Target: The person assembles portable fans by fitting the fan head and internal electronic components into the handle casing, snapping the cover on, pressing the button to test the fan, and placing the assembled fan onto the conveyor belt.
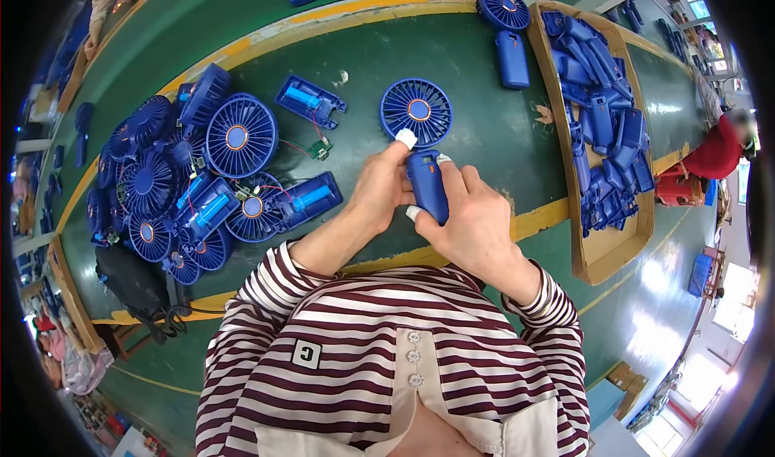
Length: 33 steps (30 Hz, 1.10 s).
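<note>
A blue handheld fan is between my hands, its round slatted head point(416, 113) pointing away from me and its handle point(428, 189) toward me. My left hand point(378, 189) closes on the handle's left side, thumb up near the neck. Around the right side and lower end, my right hand point(475, 219) is closed, with a finger near the small orange button. White coverings wrap several fingertips. To the left lies an open handle shell point(310, 100) with a light-blue cylinder inside, wired to a small green circuit board point(320, 148).
A pile of blue fans point(153, 174) with exposed wires covers the table's left side. At right, a cardboard box point(601, 267) holds many blue handle shells. Another fan point(512, 57) lies near the box's far corner. A black bag point(129, 283) sits at lower left.
</note>
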### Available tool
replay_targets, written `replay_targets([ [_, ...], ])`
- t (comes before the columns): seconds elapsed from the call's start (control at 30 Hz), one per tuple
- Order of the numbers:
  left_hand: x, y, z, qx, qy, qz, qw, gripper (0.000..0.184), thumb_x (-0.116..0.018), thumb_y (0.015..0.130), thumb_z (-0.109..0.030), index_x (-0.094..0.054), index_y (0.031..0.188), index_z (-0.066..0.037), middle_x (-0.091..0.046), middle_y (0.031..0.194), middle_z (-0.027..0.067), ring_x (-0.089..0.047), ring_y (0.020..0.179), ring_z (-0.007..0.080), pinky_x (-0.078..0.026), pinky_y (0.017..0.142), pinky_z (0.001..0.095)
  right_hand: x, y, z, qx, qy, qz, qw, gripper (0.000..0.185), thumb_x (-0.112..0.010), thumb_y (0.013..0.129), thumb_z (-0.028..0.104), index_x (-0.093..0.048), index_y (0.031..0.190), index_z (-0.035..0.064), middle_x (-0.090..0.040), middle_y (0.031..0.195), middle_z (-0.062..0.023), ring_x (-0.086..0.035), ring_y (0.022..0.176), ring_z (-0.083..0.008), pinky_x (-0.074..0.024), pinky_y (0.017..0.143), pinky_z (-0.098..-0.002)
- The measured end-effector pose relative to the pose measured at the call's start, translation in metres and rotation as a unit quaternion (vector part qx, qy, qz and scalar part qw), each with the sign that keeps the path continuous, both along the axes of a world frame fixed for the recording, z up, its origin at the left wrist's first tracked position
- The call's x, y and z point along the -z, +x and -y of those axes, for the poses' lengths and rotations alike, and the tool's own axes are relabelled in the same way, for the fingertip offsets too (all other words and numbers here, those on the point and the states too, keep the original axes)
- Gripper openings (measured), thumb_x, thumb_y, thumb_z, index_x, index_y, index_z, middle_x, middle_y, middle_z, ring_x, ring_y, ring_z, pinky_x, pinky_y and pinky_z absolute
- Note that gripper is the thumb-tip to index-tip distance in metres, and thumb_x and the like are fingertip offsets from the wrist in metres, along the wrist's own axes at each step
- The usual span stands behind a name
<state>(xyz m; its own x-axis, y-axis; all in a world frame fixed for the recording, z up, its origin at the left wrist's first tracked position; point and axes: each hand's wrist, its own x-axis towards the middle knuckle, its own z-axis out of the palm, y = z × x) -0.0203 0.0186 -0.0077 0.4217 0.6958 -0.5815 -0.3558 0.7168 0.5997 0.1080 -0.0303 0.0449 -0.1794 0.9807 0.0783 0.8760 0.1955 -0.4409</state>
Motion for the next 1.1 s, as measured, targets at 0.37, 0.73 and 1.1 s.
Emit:
replay_targets([
  [0.37, 0.01, -0.001, 0.0, 0.015, 0.0, 0.009, 1.0, 0.05, -0.036, 0.088, -0.043, -0.051, 0.109, 0.001, -0.058, 0.102, 0.0113, -0.059, 0.086, 0.0212, -0.048, 0.074, 0.0344, 0.006, -0.002, -0.002, -0.01, 0.004, 0.036, 0.999, 0.054, -0.067, 0.061, 0.021, -0.05, 0.103, -0.0082, -0.052, 0.075, -0.0135, -0.058, 0.059, -0.0271, -0.0482, 0.049, -0.0352],
  [0.73, 0.003, 0.005, 0.001, 0.005, 0.019, -0.053, 0.998, 0.025, -0.049, 0.087, -0.021, -0.056, 0.095, 0.002, -0.059, 0.086, 0.0103, -0.061, 0.073, 0.018, -0.053, 0.063, 0.0311, 0.014, 0.0, 0.0, -0.041, 0.048, 0.063, 0.996, 0.045, -0.066, 0.064, 0.025, -0.05, 0.093, -0.0049, -0.05, 0.074, -0.0121, -0.056, 0.056, -0.0236, -0.0459, 0.042, -0.0321],
  [1.1, 0.002, 0.005, 0.0, 0.016, 0.018, -0.062, 0.998, 0.023, -0.05, 0.086, -0.018, -0.057, 0.094, 0.003, -0.06, 0.083, 0.0097, -0.061, 0.072, 0.0179, -0.053, 0.063, 0.0304, 0.012, 0.0, 0.001, -0.035, 0.041, 0.049, 0.997, 0.048, -0.068, 0.063, 0.025, -0.049, 0.096, -0.0042, -0.05, 0.075, -0.0115, -0.056, 0.058, -0.0237, -0.0463, 0.043, -0.0317],
])
